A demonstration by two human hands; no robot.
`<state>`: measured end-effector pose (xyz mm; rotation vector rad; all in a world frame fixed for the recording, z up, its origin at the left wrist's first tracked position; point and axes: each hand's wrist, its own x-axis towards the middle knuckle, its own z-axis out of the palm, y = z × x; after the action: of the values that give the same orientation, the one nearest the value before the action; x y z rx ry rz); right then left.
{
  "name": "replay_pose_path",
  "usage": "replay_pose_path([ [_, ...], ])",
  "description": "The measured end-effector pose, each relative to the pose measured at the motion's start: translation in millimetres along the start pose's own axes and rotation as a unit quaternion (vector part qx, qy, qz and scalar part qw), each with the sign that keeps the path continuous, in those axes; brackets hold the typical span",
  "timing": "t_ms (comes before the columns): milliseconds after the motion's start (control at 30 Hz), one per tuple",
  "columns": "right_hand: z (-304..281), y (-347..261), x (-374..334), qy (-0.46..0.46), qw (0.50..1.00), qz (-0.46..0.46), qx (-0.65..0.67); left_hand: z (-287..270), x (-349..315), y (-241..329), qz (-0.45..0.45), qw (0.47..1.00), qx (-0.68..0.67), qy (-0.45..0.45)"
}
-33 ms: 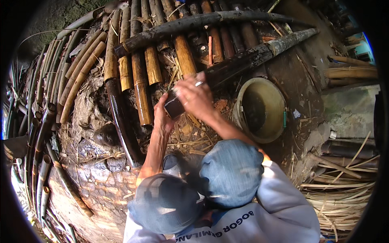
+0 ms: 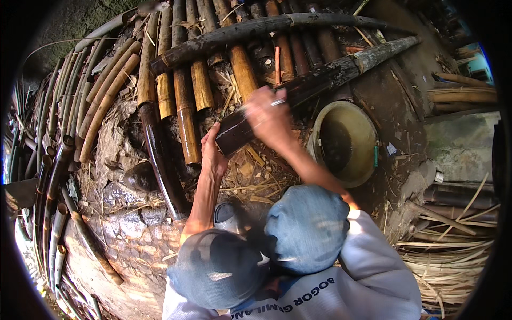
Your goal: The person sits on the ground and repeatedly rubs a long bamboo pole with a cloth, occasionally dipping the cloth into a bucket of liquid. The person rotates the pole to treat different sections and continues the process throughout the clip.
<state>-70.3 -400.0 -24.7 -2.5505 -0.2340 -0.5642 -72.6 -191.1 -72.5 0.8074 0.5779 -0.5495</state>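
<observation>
A long, dark, wet bamboo pole (image 2: 301,96) slants from the far right down toward me. My left hand (image 2: 213,153) grips its near end from the left, thumb up along the side. Over the top of the pole lies my right hand (image 2: 271,120), a little farther up, with a ring on one finger. Motion blurs its fingers, and whether anything is under them I cannot make out. Just right of that forearm stands a round tub (image 2: 368,160) with dark liquid inside.
Another dark pole (image 2: 234,38) crosses a row of brown bamboo lengths (image 2: 186,128) at the back. More bamboo (image 2: 96,80) is stacked on the left. Split strips (image 2: 448,266) lie in a bundle at right, beside a concrete block (image 2: 464,144). My knees (image 2: 306,229) are close below.
My right hand has slid up and to the right along the bamboo pole, away from its near end. My left hand keeps its grip there.
</observation>
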Motion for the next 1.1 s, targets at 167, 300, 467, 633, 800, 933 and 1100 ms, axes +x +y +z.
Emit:
replay_pose_path([
  [167,-70,216,3,0.169,0.956,0.047,-0.237,10,9,-4,0.191,0.980,0.054,-0.010],
  [300,15,9,40,-0.069,0.990,0.126,-0.004,-26,12,11,0.222,0.970,0.079,0.052],
  [467,28,-11,18,0.031,0.996,-0.059,0.051,-9,-6,12,0.208,0.972,0.107,-0.001],
  [633,-58,157,44,0.053,0.974,0.101,-0.194,-4,2,-5,0.257,0.950,0.176,-0.018],
  [800,48,-9,14,-0.011,0.993,-0.044,-0.105,-6,-1,-8,0.282,0.939,0.197,-0.014],
  [933,7,9,28,-0.039,0.999,-0.017,0.029,-30,-5,0,0.291,0.931,0.219,-0.010],
  [1100,-55,152,42,0.004,0.982,0.104,-0.160,-2,-6,-5,0.296,0.921,0.253,-0.007],
])
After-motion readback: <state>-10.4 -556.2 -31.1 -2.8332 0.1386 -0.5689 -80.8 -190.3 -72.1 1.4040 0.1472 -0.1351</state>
